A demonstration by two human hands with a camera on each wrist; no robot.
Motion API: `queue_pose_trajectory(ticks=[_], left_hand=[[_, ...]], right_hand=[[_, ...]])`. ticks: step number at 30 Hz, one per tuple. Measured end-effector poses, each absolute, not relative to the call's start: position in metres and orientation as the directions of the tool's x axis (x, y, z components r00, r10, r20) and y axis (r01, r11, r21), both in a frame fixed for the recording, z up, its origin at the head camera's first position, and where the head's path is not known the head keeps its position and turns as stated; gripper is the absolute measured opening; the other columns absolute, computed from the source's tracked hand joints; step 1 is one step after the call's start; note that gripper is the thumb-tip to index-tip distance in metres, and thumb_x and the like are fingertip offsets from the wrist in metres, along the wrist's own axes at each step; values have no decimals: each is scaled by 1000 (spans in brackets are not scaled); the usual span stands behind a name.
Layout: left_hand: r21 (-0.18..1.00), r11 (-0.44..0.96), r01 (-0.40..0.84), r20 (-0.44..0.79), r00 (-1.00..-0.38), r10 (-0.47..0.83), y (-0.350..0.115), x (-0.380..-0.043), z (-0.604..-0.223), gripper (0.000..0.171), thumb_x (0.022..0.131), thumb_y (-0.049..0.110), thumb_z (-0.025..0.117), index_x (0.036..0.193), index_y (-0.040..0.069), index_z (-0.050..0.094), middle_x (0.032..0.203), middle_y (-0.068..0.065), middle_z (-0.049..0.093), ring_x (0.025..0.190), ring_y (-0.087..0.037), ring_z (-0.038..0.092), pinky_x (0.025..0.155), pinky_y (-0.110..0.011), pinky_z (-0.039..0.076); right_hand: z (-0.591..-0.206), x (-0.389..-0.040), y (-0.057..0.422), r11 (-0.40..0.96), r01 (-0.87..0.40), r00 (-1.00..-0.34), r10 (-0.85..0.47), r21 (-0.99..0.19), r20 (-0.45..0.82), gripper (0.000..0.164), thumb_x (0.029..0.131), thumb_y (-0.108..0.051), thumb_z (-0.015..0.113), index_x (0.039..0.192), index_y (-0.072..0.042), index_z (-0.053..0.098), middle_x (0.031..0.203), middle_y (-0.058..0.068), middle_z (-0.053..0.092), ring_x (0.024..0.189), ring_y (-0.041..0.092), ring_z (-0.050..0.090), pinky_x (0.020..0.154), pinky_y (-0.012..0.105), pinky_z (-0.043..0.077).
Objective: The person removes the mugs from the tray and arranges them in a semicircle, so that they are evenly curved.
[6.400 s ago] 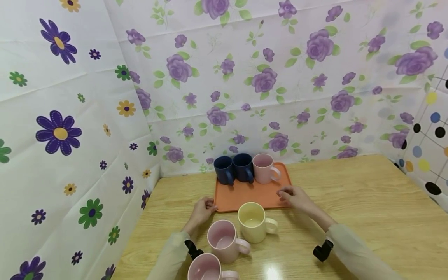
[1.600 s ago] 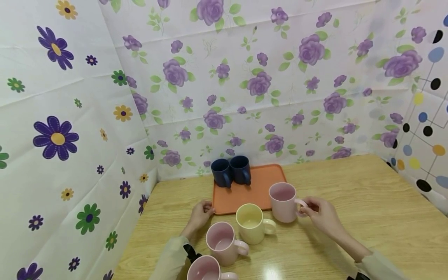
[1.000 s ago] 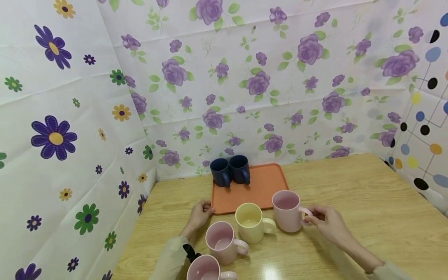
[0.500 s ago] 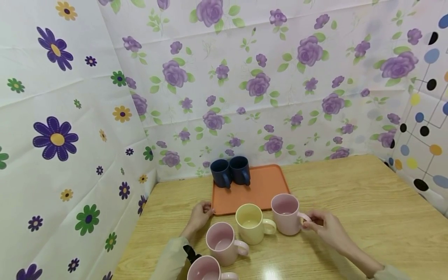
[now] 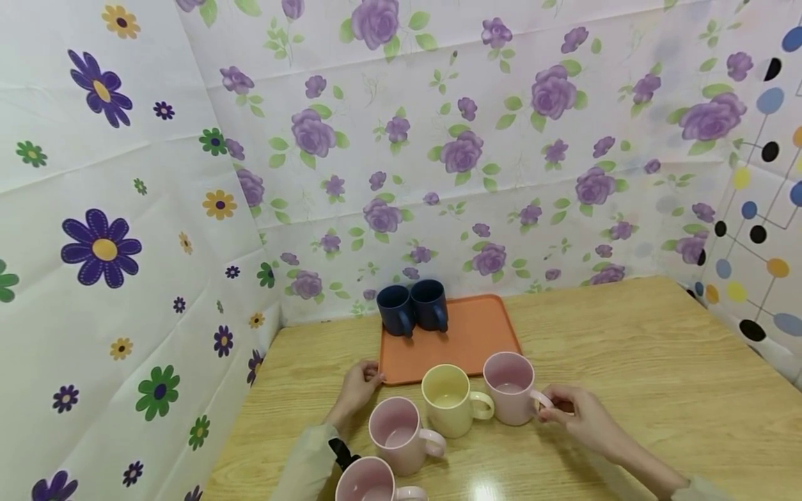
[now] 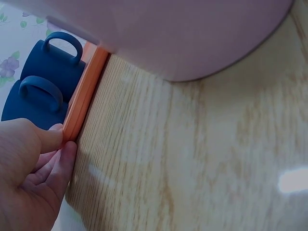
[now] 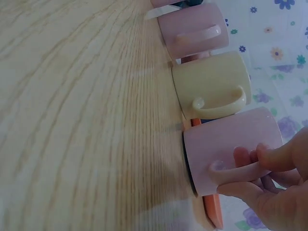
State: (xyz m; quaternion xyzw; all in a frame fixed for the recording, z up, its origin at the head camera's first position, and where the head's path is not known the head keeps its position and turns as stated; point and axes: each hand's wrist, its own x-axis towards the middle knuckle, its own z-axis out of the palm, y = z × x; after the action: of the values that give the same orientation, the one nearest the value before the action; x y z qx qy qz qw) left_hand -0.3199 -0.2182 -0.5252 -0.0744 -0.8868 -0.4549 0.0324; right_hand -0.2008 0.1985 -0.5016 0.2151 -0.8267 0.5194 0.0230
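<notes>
My right hand (image 5: 579, 416) pinches the handle of a pink mug (image 5: 509, 390); the mug stands upright in front of the orange tray (image 5: 473, 334), just right of a yellow mug (image 5: 446, 400). In the right wrist view, thumb and fingers close round that handle (image 7: 240, 174). At the tray's front left corner, my left hand (image 5: 358, 387) pinches the rim (image 6: 79, 108) between thumb and fingers, as the left wrist view shows. Two navy mugs (image 5: 395, 309) stand side by side at the back left of the tray, handles toward me.
Nearer me, two more pink mugs (image 5: 398, 437) continue the slanting row to the left of the yellow one; the closest (image 5: 366, 481) is cut off by the frame. Flowered cloth (image 5: 401, 160) walls in the wooden table (image 5: 601, 341) behind and at the left.
The pink mug has left its place beside the navy mugs and come forward off the tray with my right hand, lastly drifting left toward the yellow mug. My left hand keeps to the corner.
</notes>
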Motion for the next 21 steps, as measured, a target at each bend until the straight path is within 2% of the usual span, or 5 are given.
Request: queue_pose_trajectory(ticks=[11, 21], left_hand=[[801, 577, 158, 120, -987, 103, -218, -320, -524, 28, 91, 3, 63, 115, -12, 59, 92, -17, 65, 83, -20, 60, 68, -21, 48], [802, 574, 164, 133, -986, 97, -217, -320, -525, 28, 91, 3, 63, 115, -11, 59, 91, -17, 65, 81, -18, 60, 67, -20, 48]], right_hand=[[-500, -193, 196, 341, -402, -884, -387, -850, 262, 11, 90, -12, 66, 92, -2, 64, 84, 7, 68, 79, 5, 65, 69, 26, 57], [-503, -194, 190, 416, -353, -920, -319, -838, 229, 13, 86, -17, 71, 92, -5, 68, 85, -2, 68, 79, -1, 62, 71, 21, 56]])
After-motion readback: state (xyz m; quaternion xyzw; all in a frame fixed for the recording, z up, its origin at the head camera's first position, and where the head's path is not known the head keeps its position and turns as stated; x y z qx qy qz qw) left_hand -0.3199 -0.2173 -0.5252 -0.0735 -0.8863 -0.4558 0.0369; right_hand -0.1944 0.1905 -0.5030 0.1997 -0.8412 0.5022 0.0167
